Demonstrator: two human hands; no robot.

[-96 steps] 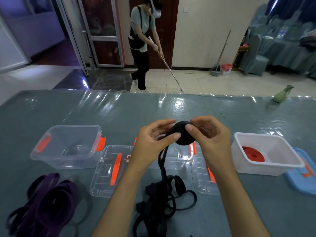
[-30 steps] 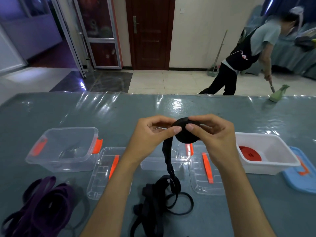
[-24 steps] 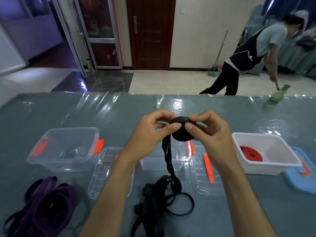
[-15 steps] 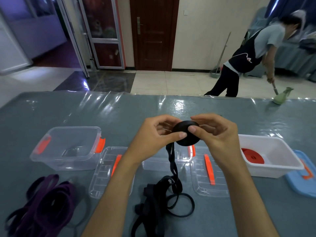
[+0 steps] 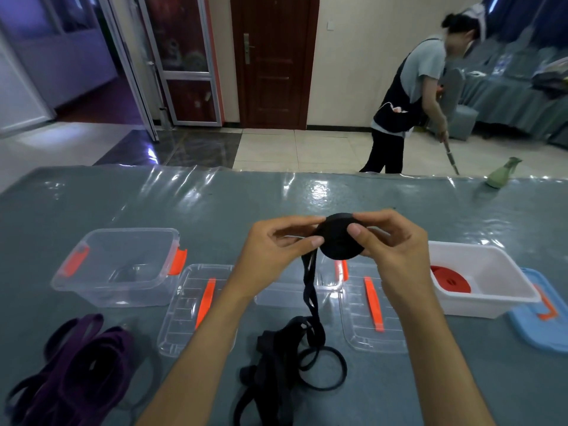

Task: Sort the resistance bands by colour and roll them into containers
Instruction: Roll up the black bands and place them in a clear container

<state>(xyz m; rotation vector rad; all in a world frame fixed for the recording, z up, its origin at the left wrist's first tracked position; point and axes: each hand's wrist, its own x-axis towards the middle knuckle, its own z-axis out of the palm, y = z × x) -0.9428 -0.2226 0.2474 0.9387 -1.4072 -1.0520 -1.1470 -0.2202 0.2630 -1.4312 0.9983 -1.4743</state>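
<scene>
A black resistance band is partly wound into a tight roll (image 5: 337, 245) that both hands hold above the table. My left hand (image 5: 273, 247) pinches its left edge and my right hand (image 5: 390, 244) grips its right side, thumb on the face. The unrolled tail (image 5: 309, 290) hangs down to a loose black heap (image 5: 285, 361) on the table. Purple bands (image 5: 70, 373) lie in a pile at the near left. A rolled red band (image 5: 450, 279) sits in the white bin (image 5: 504, 290). An empty clear box (image 5: 120, 265) stands left; another clear box (image 5: 325, 282) is partly hidden behind my hands.
Two clear lids with orange handles (image 5: 196, 305) (image 5: 372, 305) lie flat on the grey table (image 5: 215, 204). A blue lid (image 5: 541, 315) lies at the right edge. A green spray bottle (image 5: 501, 173) lies at the far right. A person (image 5: 412, 96) mops the floor beyond.
My hands have kept turning the black roll, drawing a little more of the tail up from the heap. The person in the background walked from the door to the right.
</scene>
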